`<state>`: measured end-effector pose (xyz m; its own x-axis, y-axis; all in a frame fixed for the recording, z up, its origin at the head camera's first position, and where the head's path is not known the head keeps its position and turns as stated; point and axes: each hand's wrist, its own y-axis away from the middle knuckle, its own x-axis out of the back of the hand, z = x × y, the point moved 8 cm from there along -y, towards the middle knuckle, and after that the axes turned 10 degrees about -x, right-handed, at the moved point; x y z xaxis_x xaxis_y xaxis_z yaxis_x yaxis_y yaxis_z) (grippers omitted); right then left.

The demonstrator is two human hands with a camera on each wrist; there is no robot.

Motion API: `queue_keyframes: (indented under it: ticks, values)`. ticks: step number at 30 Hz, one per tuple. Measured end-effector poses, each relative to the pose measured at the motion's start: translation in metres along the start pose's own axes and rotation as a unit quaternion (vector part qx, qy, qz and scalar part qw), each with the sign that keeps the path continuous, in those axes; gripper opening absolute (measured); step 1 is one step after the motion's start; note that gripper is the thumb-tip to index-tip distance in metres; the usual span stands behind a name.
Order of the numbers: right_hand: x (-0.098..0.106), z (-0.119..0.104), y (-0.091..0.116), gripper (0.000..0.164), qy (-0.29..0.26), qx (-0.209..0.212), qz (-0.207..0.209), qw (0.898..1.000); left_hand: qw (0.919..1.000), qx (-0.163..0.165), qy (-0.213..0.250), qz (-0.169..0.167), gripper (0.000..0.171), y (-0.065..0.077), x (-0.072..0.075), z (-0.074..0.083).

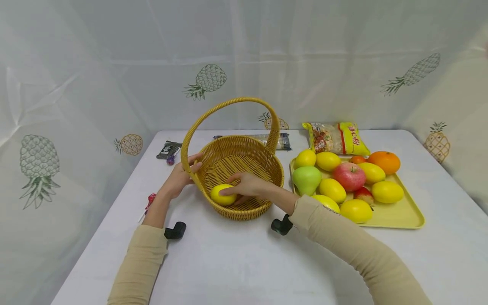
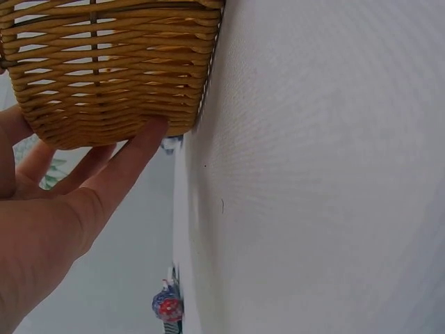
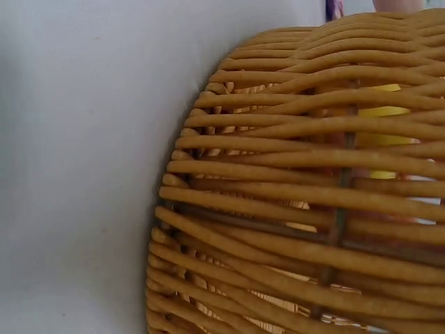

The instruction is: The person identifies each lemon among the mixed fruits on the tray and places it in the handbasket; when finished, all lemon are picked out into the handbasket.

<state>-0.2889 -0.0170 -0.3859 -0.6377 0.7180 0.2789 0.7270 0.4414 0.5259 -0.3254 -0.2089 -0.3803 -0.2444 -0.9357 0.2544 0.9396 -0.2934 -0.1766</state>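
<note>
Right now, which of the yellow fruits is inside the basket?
The yellow fruit that the right hand holds, at the near-left side of the basket; the other yellow fruits lie on the tray.

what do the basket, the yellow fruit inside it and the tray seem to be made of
Basket: wicker, or rattan-look plastic, slightly glossy; rounded strands weave over and under.
Yellow fruit: perhaps moulded plastic or foam, smooth and evenly coloured, though real fruit can't be ruled out.
Tray: probably hard plastic, smooth; uniform pale yellow with a thin raised rim.

Golden-brown woven basket (image 1: 244,213), yellow lemon (image 1: 219,195), paler yellow tray (image 1: 396,216), pale pineapple-print curtain (image 1: 282,46)
</note>
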Motion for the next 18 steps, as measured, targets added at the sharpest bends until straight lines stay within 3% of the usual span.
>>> queue_keyframes:
  ticks: [11,18]
  values:
    - [0.006,0.004,0.008,0.048,-0.024,0.01,-0.059,0.998,1.0,-0.001,0.004,-0.003,0.055,0.0,-0.001,-0.001]
    - [0.053,0.001,0.049,0.052,-0.054,0.026,-0.125,0.99,1.0,-0.003,-0.002,0.001,0.055,0.0,-0.001,0.001]
